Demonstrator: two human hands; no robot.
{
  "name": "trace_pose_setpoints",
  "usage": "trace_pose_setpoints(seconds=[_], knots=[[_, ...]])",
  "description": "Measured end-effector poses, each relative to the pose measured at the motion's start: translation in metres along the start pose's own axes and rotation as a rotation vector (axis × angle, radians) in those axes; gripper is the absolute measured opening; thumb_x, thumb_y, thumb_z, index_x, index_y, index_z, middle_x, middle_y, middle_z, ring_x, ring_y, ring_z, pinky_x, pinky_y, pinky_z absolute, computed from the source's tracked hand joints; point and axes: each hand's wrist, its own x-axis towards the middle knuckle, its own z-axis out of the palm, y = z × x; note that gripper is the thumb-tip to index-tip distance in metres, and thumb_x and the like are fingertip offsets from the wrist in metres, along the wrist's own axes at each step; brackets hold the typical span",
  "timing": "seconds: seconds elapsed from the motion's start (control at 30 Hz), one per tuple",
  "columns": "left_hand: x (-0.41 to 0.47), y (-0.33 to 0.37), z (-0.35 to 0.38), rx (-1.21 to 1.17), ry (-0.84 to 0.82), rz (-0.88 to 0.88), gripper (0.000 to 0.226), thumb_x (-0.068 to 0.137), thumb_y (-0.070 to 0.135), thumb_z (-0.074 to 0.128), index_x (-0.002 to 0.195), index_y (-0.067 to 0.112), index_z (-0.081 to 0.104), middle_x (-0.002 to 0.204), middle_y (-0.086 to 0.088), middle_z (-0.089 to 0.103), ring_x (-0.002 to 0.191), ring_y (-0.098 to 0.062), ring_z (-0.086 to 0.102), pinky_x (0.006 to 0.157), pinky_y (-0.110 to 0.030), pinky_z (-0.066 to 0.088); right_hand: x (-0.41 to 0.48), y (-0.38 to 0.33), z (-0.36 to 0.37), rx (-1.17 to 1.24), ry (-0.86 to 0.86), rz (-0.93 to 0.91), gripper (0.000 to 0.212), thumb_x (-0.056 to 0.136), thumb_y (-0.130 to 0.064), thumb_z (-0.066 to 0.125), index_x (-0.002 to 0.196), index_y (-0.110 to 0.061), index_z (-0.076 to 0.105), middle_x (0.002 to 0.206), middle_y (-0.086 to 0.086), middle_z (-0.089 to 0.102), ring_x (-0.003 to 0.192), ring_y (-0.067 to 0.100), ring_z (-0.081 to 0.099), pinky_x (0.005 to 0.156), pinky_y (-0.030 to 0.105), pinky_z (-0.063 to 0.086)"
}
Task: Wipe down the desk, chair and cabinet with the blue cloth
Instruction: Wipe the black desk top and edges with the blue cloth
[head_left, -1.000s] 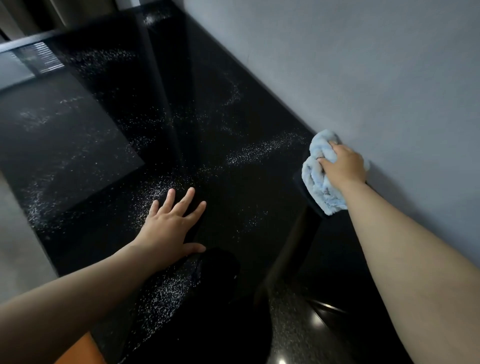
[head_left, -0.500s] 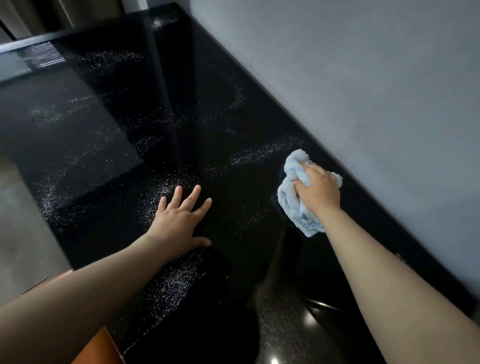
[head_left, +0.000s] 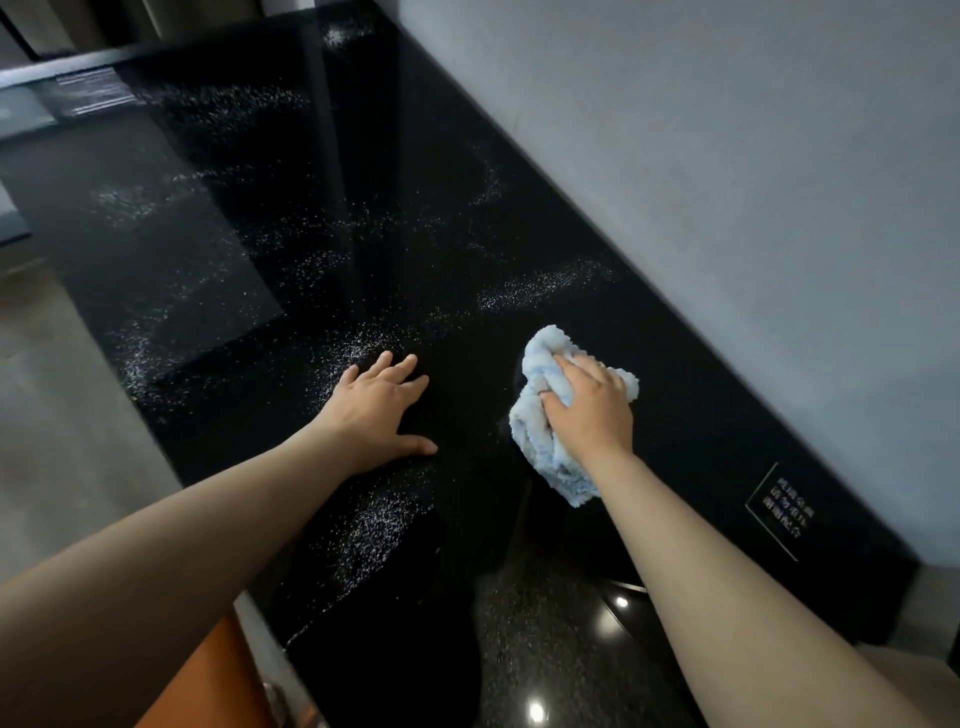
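The blue cloth (head_left: 535, 431) was bunched on the glossy black top (head_left: 467, 208) near the wall (head_left: 727, 208), long side running far-to-near, with the right hand (head_left: 592, 410) gripping it, fingers curled in. Most white specks (head_left: 540, 283) lay ahead and left of it, and the left hand (head_left: 379, 410), flat with fingers spread and holding nothing, sat beside the cloth on that side. Couldn't tell if this top was desk or cabinet, and the small label (head_left: 784, 512) by the wall was unreadable.

R hand (head_left: 589, 410) grips blue cloth (head_left: 534, 434) on black desk (head_left: 467, 234); L hand (head_left: 376, 410) flat beside.
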Motion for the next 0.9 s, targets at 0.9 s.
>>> trace_pose_setpoints(seconds=[0.9], knots=[[-0.118,-0.124,0.030,0.119,-0.030,-0.142,0.111,0.073,0.071,0.059,0.153,0.027,-0.006,0.159,-0.001,-0.020,0.146,-0.034,-0.014,0.117,-0.052,0.007,-0.130,-0.118,0.037,0.089,-0.078,0.062,0.054,0.092,-0.042,0.054,0.144,-0.031,0.043,0.152,-0.008,0.038,0.139,0.020,0.029,0.111,0.040,0.036]])
